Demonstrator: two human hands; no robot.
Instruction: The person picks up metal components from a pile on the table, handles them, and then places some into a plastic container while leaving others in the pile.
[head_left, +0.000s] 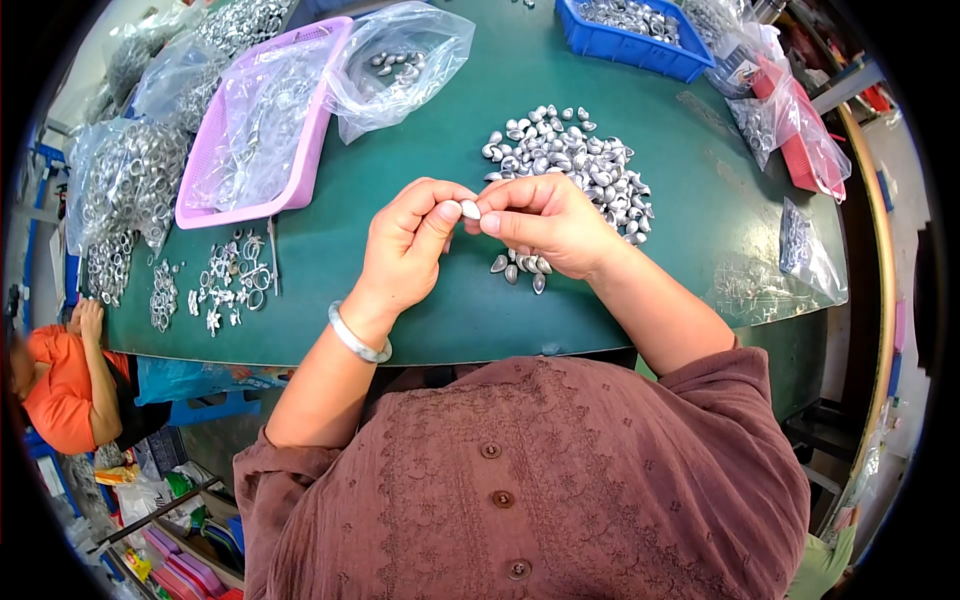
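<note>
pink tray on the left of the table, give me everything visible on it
The pink tray is a shallow rectangular basket that looks like plastic, with perforated or latticed walls. It lies flat on the green table at upper left, angled so that its long side runs up and to the right. A clear plastic bag holding silvery metal rings lies in it and covers most of its inside. More clear bags press against it on both sides. Neither hand touches it.

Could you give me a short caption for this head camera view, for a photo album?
Both hands, left hand and right hand, pinch one small silver piece above a green table, beside a pile of silver pieces.
</note>
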